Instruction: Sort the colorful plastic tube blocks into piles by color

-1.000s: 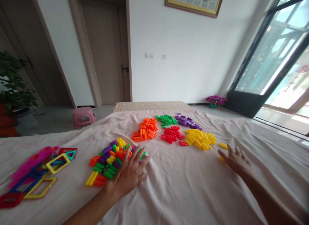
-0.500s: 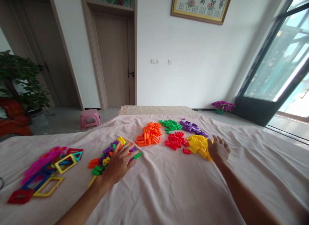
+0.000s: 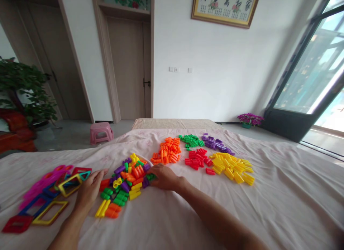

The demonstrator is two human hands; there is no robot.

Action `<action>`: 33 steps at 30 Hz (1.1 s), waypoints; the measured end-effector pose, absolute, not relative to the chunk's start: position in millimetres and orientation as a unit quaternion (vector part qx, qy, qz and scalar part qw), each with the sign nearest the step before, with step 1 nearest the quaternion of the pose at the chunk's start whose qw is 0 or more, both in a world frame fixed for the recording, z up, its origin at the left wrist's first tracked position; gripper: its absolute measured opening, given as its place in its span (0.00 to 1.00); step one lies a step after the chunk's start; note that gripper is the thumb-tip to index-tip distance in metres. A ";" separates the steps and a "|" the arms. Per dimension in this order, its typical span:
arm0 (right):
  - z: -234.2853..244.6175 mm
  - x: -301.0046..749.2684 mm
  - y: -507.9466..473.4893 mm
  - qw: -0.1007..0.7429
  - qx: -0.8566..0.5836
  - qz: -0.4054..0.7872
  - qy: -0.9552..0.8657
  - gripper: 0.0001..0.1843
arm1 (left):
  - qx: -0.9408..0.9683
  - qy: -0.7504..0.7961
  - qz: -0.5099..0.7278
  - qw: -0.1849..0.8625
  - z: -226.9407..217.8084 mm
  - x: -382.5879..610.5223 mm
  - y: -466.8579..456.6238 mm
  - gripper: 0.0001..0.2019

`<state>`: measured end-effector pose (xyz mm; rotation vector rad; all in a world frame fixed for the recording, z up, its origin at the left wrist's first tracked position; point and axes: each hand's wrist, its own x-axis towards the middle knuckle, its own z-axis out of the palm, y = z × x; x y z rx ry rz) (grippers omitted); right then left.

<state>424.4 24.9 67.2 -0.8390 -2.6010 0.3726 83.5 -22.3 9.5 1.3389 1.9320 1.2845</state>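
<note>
A pile of mixed-colour plastic building blocks (image 3: 129, 176) lies on the bed in front of me. At its right edge my right hand (image 3: 164, 176) has its fingers curled round a green block (image 3: 151, 177), its fingertips partly hidden. My left hand (image 3: 90, 189) is stretched out with nothing seen in it, between the pile and some magnetic frame tiles (image 3: 51, 212), close beside the yellow one. Sorted heaps lie farther off: orange blocks (image 3: 168, 150), green blocks (image 3: 191, 141), purple blocks (image 3: 217, 144), red blocks (image 3: 198, 158) and yellow blocks (image 3: 232, 164).
A wrinkled pale pink sheet (image 3: 172, 221) covers the surface. Magenta ring-shaped pieces (image 3: 34, 187) lie at the left among the tiles. Beyond the sheet are a pink stool (image 3: 101, 133), a leafy plant (image 3: 24, 85) and a pot of magenta flowers (image 3: 250, 119).
My right hand has moved left from the yellow heap to the mixed pile's right edge. My left hand has drawn back left off the pile, uncovering its blocks.
</note>
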 end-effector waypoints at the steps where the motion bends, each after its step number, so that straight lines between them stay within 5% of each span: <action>1: 66.0 421.6 25.8 0.185 -0.296 0.125 -0.929 0.19 | 0.493 0.702 0.461 0.227 7.2 83.1 -20.8 0.25; 9: 58.5 435.4 26.0 0.251 -0.352 0.139 -0.891 0.08 | 0.499 0.712 0.445 0.217 3.3 83.0 -10.1 0.20; 16: 61.1 475.8 76.0 0.497 -0.500 0.320 -0.633 0.21 | 0.507 0.721 0.432 0.191 3.7 82.6 -9.9 0.18; 24: 47.6 558.0 128.7 0.629 -0.493 0.334 -0.500 0.25 | 0.516 0.745 0.387 0.166 3.5 79.7 -7.6 0.20; 29: 39.3 580.1 140.8 0.604 -0.527 0.219 -0.556 0.29 | 0.511 0.753 0.377 0.171 3.5 79.3 -7.5 0.20; 33: 45.0 578.8 128.6 0.464 -0.597 0.082 -0.649 0.18 | 0.509 0.759 0.369 0.168 2.9 79.0 -7.2 0.21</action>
